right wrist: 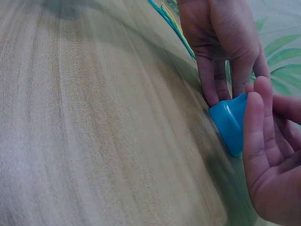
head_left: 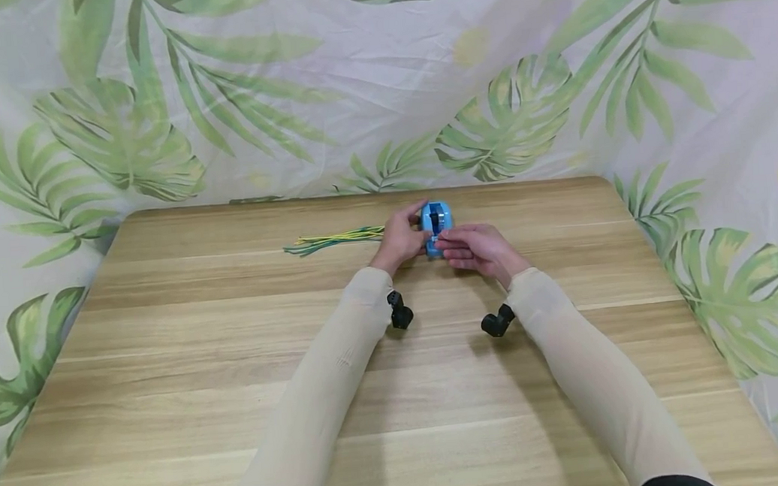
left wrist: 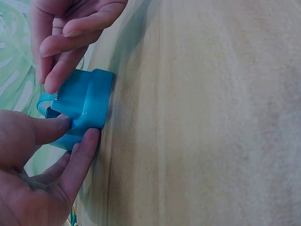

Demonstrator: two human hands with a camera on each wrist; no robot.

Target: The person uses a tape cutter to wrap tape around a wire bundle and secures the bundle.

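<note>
Pale sleeves cover both forearms, which run up the wooden table (head_left: pixel 168 379) from the near edge, each wearing a small black wrist camera (head_left: pixel 400 311) just short of the hand. Beyond them the two hands meet on a blue tape dispenser (head_left: pixel 437 224), which stands on the tabletop toward the far edge. On its one side, the left hand (head_left: pixel 401 238) grasps the dispenser: in the left wrist view a thumb lies over the blue body (left wrist: pixel 87 106) and a finger presses along its base, where plastic meets wood. From the other side comes the right hand (head_left: pixel 476 246), its fingers held nearly straight and laid against the top of the dispenser; in the left wrist view one fingertip (left wrist: pixel 55 80) touches the upper front edge, near what looks like the cutting end. Whether that fingertip pinches anything there cannot be told. From the right wrist view the dispenser (right wrist: pixel 230 120) shows only as a rounded blue corner, wedged between left fingers behind it and the flat right palm (right wrist: pixel 270 160) in front. Outward from the grip, just past the left hand's knuckles, a bundle of thin green and yellow strips (head_left: pixel 334 239) lies flat on the wood. Leaf-printed cloth (head_left: pixel 377 78) hangs behind the table and down both sides.
</note>
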